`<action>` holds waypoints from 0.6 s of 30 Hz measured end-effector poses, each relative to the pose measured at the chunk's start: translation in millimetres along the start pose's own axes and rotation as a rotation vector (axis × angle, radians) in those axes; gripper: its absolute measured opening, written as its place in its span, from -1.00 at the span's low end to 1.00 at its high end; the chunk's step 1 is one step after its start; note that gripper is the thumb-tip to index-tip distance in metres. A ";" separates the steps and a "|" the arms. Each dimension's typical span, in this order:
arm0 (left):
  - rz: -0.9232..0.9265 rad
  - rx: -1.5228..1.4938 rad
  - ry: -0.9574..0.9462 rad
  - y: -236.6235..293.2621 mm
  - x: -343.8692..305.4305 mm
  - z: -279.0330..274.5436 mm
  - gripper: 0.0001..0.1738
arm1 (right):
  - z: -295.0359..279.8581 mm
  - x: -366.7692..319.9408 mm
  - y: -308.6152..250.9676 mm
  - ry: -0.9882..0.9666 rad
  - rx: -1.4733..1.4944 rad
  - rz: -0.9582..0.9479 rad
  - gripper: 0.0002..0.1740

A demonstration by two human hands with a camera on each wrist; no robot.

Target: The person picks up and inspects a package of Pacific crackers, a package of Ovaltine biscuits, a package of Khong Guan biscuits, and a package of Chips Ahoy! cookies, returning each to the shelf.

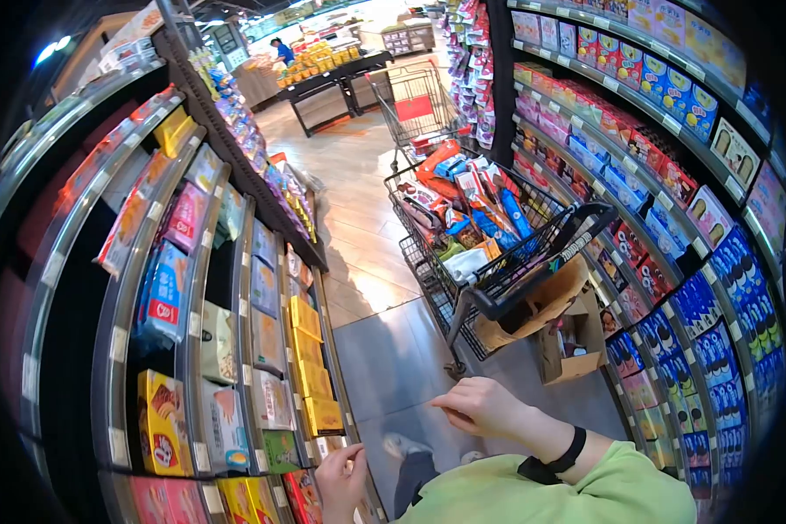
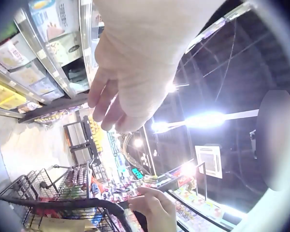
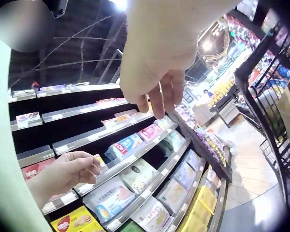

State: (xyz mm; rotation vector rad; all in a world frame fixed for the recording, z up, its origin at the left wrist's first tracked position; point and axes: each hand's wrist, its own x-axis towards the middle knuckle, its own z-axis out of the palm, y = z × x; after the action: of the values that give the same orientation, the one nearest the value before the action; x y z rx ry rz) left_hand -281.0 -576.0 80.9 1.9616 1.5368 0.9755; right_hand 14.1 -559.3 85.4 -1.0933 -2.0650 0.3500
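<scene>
My left hand [image 1: 341,480] is low beside the left shelves, its fingers loosely bent with nothing in them. Nearest to it are yellow boxes [image 1: 325,416] and a green pack [image 1: 281,451] on the lower shelves. My right hand [image 1: 480,407], with a black band on its wrist, hangs empty in front of my body over the grey floor. Its fingers [image 3: 167,96] droop loosely in the right wrist view. Beyond it stands a black wire shopping cart [image 1: 475,299] filled with snack packets [image 1: 476,201]; neither hand touches its handle [image 1: 589,229].
Shelves of packaged snacks [image 1: 168,284] line my left side, and shelves of boxed sweets [image 1: 664,175] my right. An open cardboard box [image 1: 576,345] sits by the cart. Farther up the aisle are a second cart [image 1: 415,105] and a display table [image 1: 336,87] with yellow goods.
</scene>
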 end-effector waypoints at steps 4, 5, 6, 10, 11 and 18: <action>0.037 -0.063 -0.083 -33.7 78.9 9.5 -0.89 | 11.7 38.6 26.7 0.008 -0.072 0.102 -0.80; 0.087 -0.082 -0.111 -41.2 102.3 10.0 -0.88 | 16.0 51.5 32.8 0.020 -0.089 0.124 -0.81; 0.099 -0.090 -0.126 -47.4 126.8 10.2 -0.88 | 22.4 65.6 40.2 0.028 -0.101 0.138 -0.81; 0.211 -0.129 -0.208 -72.6 220.1 1.9 -0.83 | 48.7 134.1 64.8 0.031 -0.135 0.192 -0.82; 0.225 -0.136 -0.212 -77.4 242.8 -0.4 -0.83 | 54.9 153.7 70.0 0.021 -0.148 0.177 -0.83; 0.277 -0.149 -0.301 -98.0 368.1 9.8 -0.81 | 79.0 249.5 107.5 -0.041 -0.214 0.234 -0.79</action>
State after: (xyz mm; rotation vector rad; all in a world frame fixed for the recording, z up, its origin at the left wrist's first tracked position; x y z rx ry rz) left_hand -290.0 -195.3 94.9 2.1344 1.0211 0.8245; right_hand -66.5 -288.4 97.3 -1.4746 -2.0493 0.2712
